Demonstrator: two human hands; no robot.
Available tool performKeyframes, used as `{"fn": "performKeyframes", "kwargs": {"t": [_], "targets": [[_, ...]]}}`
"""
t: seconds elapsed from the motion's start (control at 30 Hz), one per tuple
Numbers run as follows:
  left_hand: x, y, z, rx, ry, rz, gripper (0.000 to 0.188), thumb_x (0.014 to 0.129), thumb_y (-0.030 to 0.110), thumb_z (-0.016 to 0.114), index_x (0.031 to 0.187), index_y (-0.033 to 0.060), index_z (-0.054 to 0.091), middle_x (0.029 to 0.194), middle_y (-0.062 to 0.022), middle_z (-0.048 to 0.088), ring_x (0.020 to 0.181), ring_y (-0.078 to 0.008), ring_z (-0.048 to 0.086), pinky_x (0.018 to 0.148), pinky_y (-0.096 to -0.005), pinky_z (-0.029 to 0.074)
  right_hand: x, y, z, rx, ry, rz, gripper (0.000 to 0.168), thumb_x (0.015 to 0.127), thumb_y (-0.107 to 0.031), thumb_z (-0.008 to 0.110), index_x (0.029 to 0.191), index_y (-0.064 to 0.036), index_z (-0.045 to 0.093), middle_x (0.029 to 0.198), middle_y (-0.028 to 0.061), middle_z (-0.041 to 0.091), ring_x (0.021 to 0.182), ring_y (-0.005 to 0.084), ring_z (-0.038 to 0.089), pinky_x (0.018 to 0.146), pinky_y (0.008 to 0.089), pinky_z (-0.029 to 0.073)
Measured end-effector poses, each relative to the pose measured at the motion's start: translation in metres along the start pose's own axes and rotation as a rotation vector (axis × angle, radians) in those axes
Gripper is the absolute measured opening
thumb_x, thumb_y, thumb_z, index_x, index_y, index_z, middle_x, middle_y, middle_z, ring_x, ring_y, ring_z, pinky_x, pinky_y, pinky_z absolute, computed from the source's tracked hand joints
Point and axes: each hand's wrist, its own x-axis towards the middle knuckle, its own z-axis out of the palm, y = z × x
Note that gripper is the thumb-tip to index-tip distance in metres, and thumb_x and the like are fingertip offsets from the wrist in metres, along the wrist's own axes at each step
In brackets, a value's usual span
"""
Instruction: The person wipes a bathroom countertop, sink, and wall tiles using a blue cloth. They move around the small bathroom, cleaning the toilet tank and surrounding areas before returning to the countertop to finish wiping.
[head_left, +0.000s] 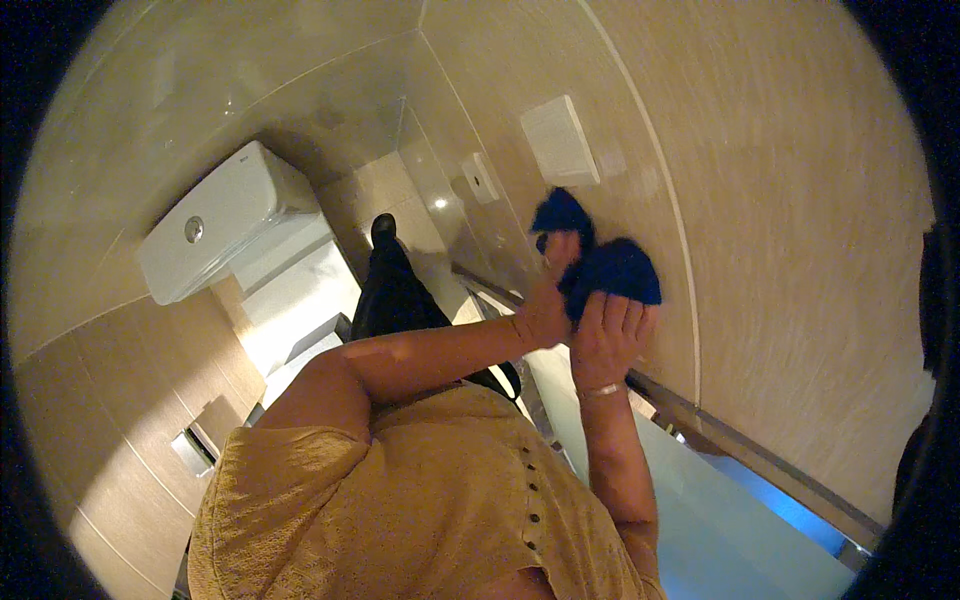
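Observation:
A dark blue cloth (619, 274) is pressed against the beige tiled wall (780, 225) to my right. My right hand (611, 330), with a pale band at the wrist, lies with its fingers over the lower edge of the cloth. My left arm reaches across my body, and my left hand (551, 296) grips the bunched upper-left part of the cloth. Some of its fingers are hidden by the folds. Just above the cloth, a white square plate (561, 141) is fixed to the wall. Beside it sits a smaller wall plate (480, 178) with a dark spot.
On the left stands a white toilet cistern (225, 217) with a round flush button (194, 229). A metal holder (193, 452) is mounted on the lower-left wall. A dark ledge (757, 457) edges the wall above a pale surface (697, 517). My black shoe (384, 225) rests on the floor.

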Motion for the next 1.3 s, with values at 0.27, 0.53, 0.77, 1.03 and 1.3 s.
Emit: {"fn": "performKeyframes", "kwargs": {"t": [0.27, 0.53, 0.77, 1.03, 1.3], "targets": [[0.020, -0.003, -0.056, 0.486, 0.305, 0.053, 0.038, 0.098, 0.014, 0.032, 0.131, -0.0021, 0.038, 0.133, -0.0185, 0.041, 0.124, -0.0318, 0.039, 0.107, -0.0366, 0.025, 0.072, -0.025, 0.030, 0.128, 0.124, 0.037, 0.020, 0.079, -0.016, 0.054, 0.093, -0.002, 0.059, 0.098, 0.0158, 0.056, 0.094, 0.0336, 0.053, 0.094, 0.0499, 0.037], [0.107, -0.029, -0.122, -0.195, 0.414, -0.136, 0.040, 0.097, 0.016, 0.035, 0.133, -0.0018, 0.035, 0.132, -0.0191, 0.041, 0.124, -0.0305, 0.038, 0.106, -0.0352, 0.026, 0.165, -0.043, 0.029, 0.172, 0.121, -0.013, 0.034, 0.079, -0.018, 0.053, 0.108, -0.002, 0.059, 0.107, 0.0123, 0.057, 0.105, 0.0292, 0.053, 0.099, 0.0428, 0.036], [0.216, -0.084, -0.202, -0.107, 0.404, 0.000, 0.041, 0.097, 0.017, 0.035, 0.133, -0.0014, 0.035, 0.132, -0.0185, 0.041, 0.124, -0.0301, 0.038, 0.106, -0.0352, 0.026, 0.274, -0.072, 0.056, 0.070, 0.163, -0.077, 0.042, 0.083, -0.022, 0.049, 0.120, -0.006, 0.055, 0.119, 0.0090, 0.057, 0.117, 0.0240, 0.047, 0.108, 0.0374, 0.026], [0.175, -0.132, -0.164, -0.258, 0.384, -0.224, 0.042, 0.097, 0.019, 0.035, 0.134, -0.0009, 0.035, 0.133, -0.0179, 0.041, 0.125, -0.0297, 0.038, 0.106, -0.0352, 0.026, 0.262, -0.104, 0.118, -0.193, -0.396, -0.439, 0.046, 0.093, -0.025, 0.035, 0.132, -0.004, 0.045, 0.140, 0.0090, 0.042, 0.134, 0.0227, 0.030, 0.113, 0.0409, 0.008], [0.256, -0.035, -0.225, -0.091, 0.513, 0.111, 0.043, 0.097, 0.021, 0.034, 0.134, -0.0005, 0.035, 0.133, -0.0173, 0.041, 0.125, -0.0292, 0.038, 0.107, -0.0352, 0.026, 0.308, -0.052, 0.010, 0.088, 0.296, -0.150, 0.038, 0.081, -0.017, 0.049, 0.114, -0.001, 0.058, 0.118, 0.0130, 0.058, 0.115, 0.0280, 0.050, 0.107, 0.0428, 0.028]]}}
